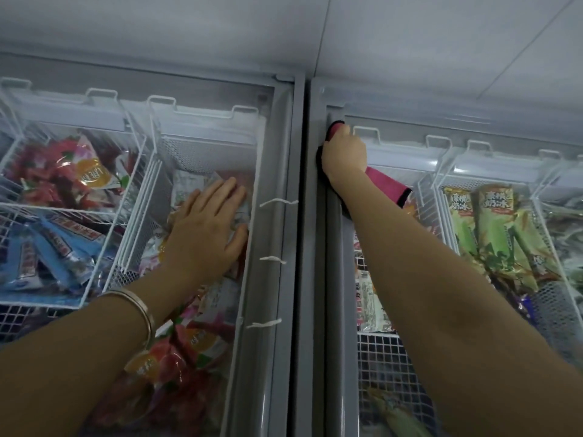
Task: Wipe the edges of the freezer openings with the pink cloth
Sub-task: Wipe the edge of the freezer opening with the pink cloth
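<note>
Pink cloth (386, 184), edged in black, lies pressed under the right hand (344, 152) against the grey left edge (334, 247) of the right-hand freezer opening, toward 1 o'clock in the view; its loose end hangs out at 4 o'clock of the hand, over the basket below. Right-hand fingers are curled down onto the cloth, pinning rather than pinching it. The left hand (208, 228) rests flat, fingers spread and extended, gripping nothing, on the glass lid (252, 216) of the left freezer. White wire baskets (132, 197) with red, blue and green ice-cream packets (492, 234) fill both cabinets. A silver bangle (138, 310) circles the left wrist. Three white string ties (274, 201) sit on the left freezer's frame. The right forearm hides much of the edge below the cloth; packet lettering is mostly illegible, and the far baskets are cut off.
</note>
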`<state>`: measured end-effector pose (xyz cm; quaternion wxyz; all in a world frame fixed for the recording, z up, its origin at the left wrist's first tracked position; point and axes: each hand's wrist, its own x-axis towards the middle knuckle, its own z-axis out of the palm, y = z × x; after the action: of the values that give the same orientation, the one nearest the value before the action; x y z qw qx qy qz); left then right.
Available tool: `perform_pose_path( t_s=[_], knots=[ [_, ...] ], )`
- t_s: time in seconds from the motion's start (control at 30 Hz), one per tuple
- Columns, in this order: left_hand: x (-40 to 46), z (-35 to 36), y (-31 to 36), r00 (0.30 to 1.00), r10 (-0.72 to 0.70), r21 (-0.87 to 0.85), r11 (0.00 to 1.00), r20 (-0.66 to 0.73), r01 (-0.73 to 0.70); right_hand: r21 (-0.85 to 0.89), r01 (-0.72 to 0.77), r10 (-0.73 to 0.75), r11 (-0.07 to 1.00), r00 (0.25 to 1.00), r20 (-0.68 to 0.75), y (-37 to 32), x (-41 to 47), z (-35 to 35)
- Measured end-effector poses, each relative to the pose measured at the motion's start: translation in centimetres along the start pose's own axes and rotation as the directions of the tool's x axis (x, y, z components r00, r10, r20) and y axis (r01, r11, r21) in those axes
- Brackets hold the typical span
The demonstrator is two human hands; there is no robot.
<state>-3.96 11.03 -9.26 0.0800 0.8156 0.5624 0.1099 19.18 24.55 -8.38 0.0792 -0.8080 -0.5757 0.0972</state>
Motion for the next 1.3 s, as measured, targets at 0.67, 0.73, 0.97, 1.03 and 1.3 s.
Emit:
perform_pose_path(
  t_s=[0.67,0.73,0.97,1.03,1.3],
  knots=[
    [-0.8,-0.8,0.7,0.997,-0.035,-0.006,0.999,-0.069,0.035,-0.008,0.126,-0.126,0.992,0.991,-0.052,5.4,-28.0,-0.6],
    [-1.1,-1.4,1.5,0.984,-0.156,-0.219,0.967,-0.088,0.134,0.089,0.147,-0.144,0.985,0.989,-0.035,6.1,-28.4,-1.3],
    [-5.9,-6.3,8.5,0.979,-0.162,-0.766,0.612,0.125,0.198,0.526,0.196,-0.243,0.828,0.970,0.022,7.0,-29.5,-6.1],
    [-7.2,-7.7,10.2,0.945,-0.033,-0.798,0.528,0.324,0.292,0.619,0.188,-0.270,0.762,0.962,0.041,6.4,-29.7,-7.5],
    [-10.3,-9.9,11.7,0.967,-0.113,-0.832,0.493,0.228,0.254,0.807,-0.066,-0.326,0.587,0.893,0.310,5.0,-31.1,-9.5]
  ],
)
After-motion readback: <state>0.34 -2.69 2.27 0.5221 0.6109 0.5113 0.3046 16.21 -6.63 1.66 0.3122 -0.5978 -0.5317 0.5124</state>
